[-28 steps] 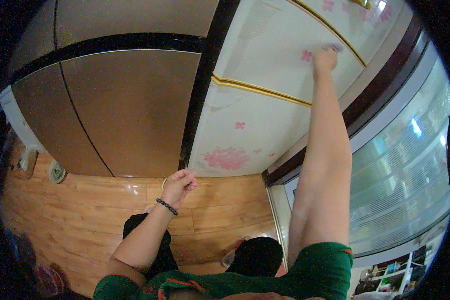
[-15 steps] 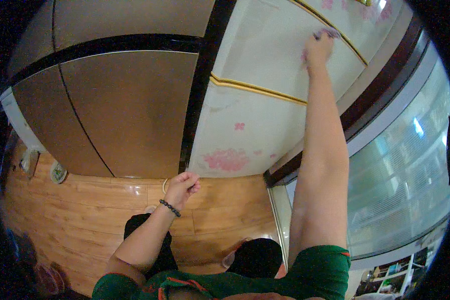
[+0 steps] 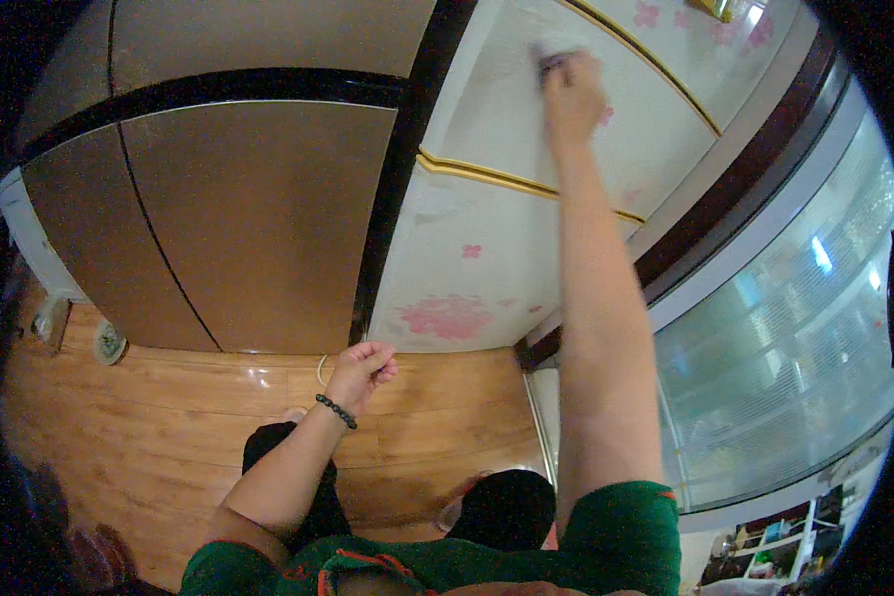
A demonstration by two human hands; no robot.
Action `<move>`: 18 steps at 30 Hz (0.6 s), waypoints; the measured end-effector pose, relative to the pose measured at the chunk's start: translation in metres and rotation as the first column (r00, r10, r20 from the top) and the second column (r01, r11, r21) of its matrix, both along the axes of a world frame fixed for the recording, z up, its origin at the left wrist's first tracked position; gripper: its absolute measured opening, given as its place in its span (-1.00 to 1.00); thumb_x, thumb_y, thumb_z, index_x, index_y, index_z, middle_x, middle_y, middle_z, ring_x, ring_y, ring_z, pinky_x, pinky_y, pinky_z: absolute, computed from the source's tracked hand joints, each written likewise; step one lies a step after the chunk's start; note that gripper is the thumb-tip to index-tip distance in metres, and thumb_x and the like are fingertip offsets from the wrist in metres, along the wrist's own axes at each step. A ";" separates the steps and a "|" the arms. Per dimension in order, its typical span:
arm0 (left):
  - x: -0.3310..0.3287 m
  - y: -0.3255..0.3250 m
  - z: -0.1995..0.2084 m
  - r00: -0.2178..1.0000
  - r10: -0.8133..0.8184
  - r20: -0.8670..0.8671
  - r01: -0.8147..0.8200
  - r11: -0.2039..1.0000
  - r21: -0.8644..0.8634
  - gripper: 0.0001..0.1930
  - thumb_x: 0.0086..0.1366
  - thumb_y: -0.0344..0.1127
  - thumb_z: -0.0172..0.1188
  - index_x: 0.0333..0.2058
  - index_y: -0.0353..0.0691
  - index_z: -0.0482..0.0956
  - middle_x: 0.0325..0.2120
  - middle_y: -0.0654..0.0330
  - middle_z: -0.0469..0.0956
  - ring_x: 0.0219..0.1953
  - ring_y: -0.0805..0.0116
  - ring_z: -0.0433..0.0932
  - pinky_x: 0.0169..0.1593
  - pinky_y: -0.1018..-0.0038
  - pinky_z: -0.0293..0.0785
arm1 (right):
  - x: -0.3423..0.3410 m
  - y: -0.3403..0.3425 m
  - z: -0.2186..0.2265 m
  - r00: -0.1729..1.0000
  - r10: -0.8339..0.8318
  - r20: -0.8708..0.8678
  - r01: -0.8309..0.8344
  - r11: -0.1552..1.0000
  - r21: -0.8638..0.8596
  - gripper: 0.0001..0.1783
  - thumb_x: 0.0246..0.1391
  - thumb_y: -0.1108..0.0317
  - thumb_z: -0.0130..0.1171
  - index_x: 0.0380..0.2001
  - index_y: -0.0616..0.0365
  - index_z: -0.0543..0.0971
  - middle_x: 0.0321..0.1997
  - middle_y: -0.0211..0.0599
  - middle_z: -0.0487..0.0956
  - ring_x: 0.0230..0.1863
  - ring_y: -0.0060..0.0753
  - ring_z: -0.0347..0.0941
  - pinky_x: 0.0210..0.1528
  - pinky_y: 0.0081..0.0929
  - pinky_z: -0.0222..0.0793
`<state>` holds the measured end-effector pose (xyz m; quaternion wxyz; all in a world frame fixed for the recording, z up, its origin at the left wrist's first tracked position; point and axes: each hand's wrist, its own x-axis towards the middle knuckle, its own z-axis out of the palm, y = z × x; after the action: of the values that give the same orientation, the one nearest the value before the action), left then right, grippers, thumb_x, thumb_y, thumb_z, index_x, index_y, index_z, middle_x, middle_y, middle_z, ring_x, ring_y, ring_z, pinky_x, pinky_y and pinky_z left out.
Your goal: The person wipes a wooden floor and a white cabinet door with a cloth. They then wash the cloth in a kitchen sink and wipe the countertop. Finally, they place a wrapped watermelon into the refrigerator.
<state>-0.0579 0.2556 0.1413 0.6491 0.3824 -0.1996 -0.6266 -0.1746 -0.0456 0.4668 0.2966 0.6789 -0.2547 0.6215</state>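
Note:
At the top, my right hand (image 3: pixel 576 96) reaches far up with its fingers closed round a small purplish cloth (image 3: pixel 549 64), blurred by motion. The cloth lies against the upper part of a white panel (image 3: pixel 497 109) that carries gold trim (image 3: pixel 497 177) and pink flower patterns (image 3: pixel 447 317). Low in front of me, my left hand (image 3: pixel 364 373) hangs above the floor with its fingers curled in; nothing shows in it. A dark bead bracelet (image 3: pixel 337 411) circles that wrist.
To the left stands a large brown-bronze cabinet-like unit (image 3: pixel 258 219) with black edging. A ribbed glass panel (image 3: pixel 785 348) in a dark and pale frame is at the right. Wooden flooring (image 3: pixel 199 397) runs below. A round dish (image 3: pixel 110 344) sits at the far left, and shelves (image 3: pixel 780 546) hold items lower right.
My right hand has swept left across the white panel with the cloth, its forearm shifting left too. My left hand has stayed about where it was.

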 end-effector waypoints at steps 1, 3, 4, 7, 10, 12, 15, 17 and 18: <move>-0.001 0.000 -0.001 1.000 -0.011 -0.010 0.011 1.000 -0.006 -0.91 0.18 -0.34 0.12 -0.42 -0.22 0.47 -0.55 0.32 0.47 -0.51 0.56 0.45 -0.41 0.68 0.41 | 0.020 0.011 -0.031 1.000 0.012 -0.017 -0.013 0.999 -0.048 -0.82 -0.14 0.45 0.03 -0.38 0.17 0.50 -0.11 -0.10 0.47 -0.02 -0.06 0.36 -0.07 -0.26 0.31; -0.007 -0.002 0.002 0.999 -0.022 -0.027 0.022 1.000 -0.011 -0.92 0.18 -0.35 0.11 -0.41 -0.22 0.47 -0.55 0.32 0.46 -0.51 0.56 0.45 -0.41 0.68 0.41 | 0.030 0.028 -0.084 0.967 0.079 -0.242 -0.071 0.997 0.042 -0.78 -0.15 0.52 0.03 -0.33 0.13 0.48 0.04 -0.11 0.39 0.12 -0.06 0.24 0.05 -0.27 0.26; -0.008 -0.002 0.005 1.000 -0.009 -0.025 0.009 1.000 -0.001 -0.92 0.19 -0.35 0.11 -0.41 -0.22 0.47 -0.55 0.32 0.46 -0.51 0.56 0.45 -0.41 0.68 0.41 | 0.029 0.044 -0.100 0.920 0.076 -0.384 -0.046 0.995 0.087 -0.78 -0.19 0.58 0.04 -0.37 0.14 0.49 0.07 -0.14 0.36 0.16 -0.09 0.21 0.03 -0.31 0.29; -0.005 -0.001 0.010 1.000 0.003 -0.029 -0.003 1.000 0.014 -0.92 0.19 -0.35 0.10 -0.40 -0.23 0.46 -0.55 0.32 0.46 -0.51 0.56 0.44 -0.41 0.68 0.40 | 0.013 0.049 -0.107 0.915 0.290 -0.279 -0.210 0.936 0.284 -0.75 -0.24 0.62 0.03 -0.39 0.18 0.54 -0.06 -0.13 0.47 -0.02 -0.13 0.39 -0.03 -0.38 0.34; 0.009 0.000 0.003 1.000 0.021 -0.020 -0.021 1.000 -0.015 -0.91 0.19 -0.36 0.10 -0.40 -0.24 0.45 -0.55 0.31 0.46 -0.51 0.56 0.44 -0.41 0.67 0.39 | 0.000 0.044 -0.051 0.939 0.343 0.006 -0.323 0.877 0.356 -0.72 -0.21 0.61 0.01 -0.34 0.20 0.55 -0.18 -0.13 0.53 -0.19 -0.17 0.48 -0.09 -0.42 0.37; 0.013 -0.002 0.006 1.000 0.021 -0.007 -0.021 1.000 -0.021 -0.90 0.19 -0.36 0.10 -0.41 -0.25 0.45 -0.55 0.31 0.45 -0.51 0.56 0.43 -0.42 0.67 0.38 | -0.005 0.033 0.004 0.948 0.314 0.059 -0.320 0.932 0.172 -0.72 -0.18 0.58 0.01 -0.32 0.20 0.54 -0.10 -0.09 0.49 -0.07 -0.14 0.43 -0.03 -0.41 0.32; 0.015 0.001 0.010 0.999 0.034 0.009 -0.035 0.999 0.023 -0.89 0.19 -0.35 0.10 -0.41 -0.27 0.44 -0.56 0.29 0.45 -0.52 0.55 0.42 -0.42 0.67 0.37 | 0.007 0.026 0.036 0.988 0.151 0.019 -0.151 0.988 0.040 -0.69 -0.18 0.57 0.01 -0.26 0.19 0.52 -0.01 -0.04 0.42 0.04 -0.10 0.33 0.07 -0.34 0.23; 0.013 0.001 0.011 1.000 0.028 0.011 -0.028 0.999 0.020 -0.89 0.20 -0.35 0.08 -0.42 -0.27 0.43 -0.56 0.29 0.44 -0.52 0.54 0.41 -0.42 0.66 0.37 | 0.025 0.021 -0.003 0.992 0.118 -0.040 -0.119 0.993 -0.025 -0.65 -0.17 0.56 0.00 -0.20 0.17 0.48 0.06 -0.02 0.36 0.13 -0.07 0.24 0.15 -0.30 0.12; 0.019 0.002 0.008 0.999 0.052 0.014 -0.052 0.999 -0.005 -0.91 0.20 -0.36 0.07 -0.42 -0.25 0.44 -0.57 0.29 0.44 -0.53 0.54 0.41 -0.44 0.66 0.36 | 0.041 0.037 -0.036 0.988 0.142 -0.065 -0.137 0.988 0.076 -0.62 -0.15 0.59 -0.04 -0.17 0.16 0.46 0.07 -0.03 0.35 0.15 -0.05 0.21 0.15 -0.29 0.13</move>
<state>-0.0389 0.2574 0.1494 0.6646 0.3903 -0.1956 -0.6063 -0.1336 -0.0089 0.4311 0.2366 0.7267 -0.2180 0.6069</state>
